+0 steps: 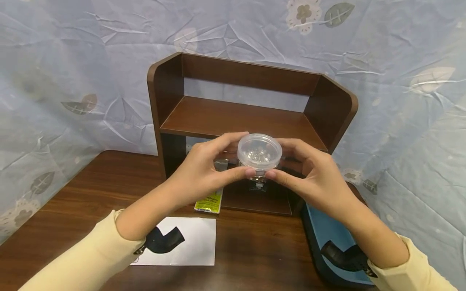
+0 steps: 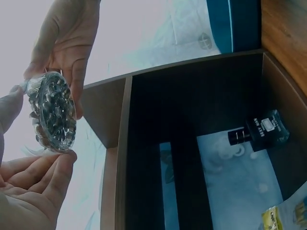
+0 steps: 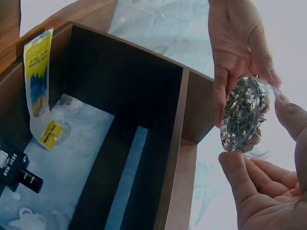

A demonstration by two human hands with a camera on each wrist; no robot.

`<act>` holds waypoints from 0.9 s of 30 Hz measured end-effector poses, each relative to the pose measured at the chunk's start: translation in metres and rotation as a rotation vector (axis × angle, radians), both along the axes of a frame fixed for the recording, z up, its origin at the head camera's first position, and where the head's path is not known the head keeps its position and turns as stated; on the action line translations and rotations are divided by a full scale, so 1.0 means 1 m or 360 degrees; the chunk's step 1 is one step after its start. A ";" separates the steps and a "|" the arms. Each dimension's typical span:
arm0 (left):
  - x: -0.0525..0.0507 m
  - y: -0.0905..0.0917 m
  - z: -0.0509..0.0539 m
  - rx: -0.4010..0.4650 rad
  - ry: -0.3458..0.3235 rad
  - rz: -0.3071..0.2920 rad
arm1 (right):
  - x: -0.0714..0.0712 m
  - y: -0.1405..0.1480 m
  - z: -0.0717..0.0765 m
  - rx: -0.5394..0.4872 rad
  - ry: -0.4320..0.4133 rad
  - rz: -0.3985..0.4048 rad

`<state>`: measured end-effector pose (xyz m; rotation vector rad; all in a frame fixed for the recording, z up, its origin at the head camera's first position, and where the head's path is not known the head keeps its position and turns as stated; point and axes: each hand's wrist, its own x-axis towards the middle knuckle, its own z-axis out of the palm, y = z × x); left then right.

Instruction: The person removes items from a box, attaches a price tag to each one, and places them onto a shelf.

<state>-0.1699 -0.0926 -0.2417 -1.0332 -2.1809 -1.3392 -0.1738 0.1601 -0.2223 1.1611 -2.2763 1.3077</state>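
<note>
A round clear plastic container [image 1: 259, 151] with small shiny pieces in it is held up in front of the shelf. My left hand [image 1: 202, 165] grips its left side, thumb at the near edge and fingers behind. On the opposite side my right hand [image 1: 316, 173] grips it the same way. The wrist views show the container [image 2: 53, 111] from below, its glittering contents [image 3: 240, 115] spread over the bottom. Whether a separate lid sits on top, I cannot tell.
Behind the hands stands a brown wooden shelf [image 1: 240, 117] on the table [image 1: 251, 242]. Its lower compartment holds a dark bottle [image 2: 266, 132] and a yellow-labelled packet [image 3: 37, 72]. White paper [image 1: 196, 242] lies at the left, a blue tray [image 1: 327, 230] at the right.
</note>
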 end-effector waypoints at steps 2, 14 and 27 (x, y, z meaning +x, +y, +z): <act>-0.004 0.000 0.005 -0.0012 -0.0012 0.0014 | -0.004 -0.001 0.004 0.0012 -0.0002 -0.0029; -0.030 -0.002 0.032 -0.0120 -0.0202 0.0041 | -0.029 -0.003 0.021 0.0107 -0.0018 -0.0166; -0.066 -0.003 0.054 -0.0188 -0.0387 0.0128 | -0.063 -0.009 0.038 0.0238 -0.0162 -0.0300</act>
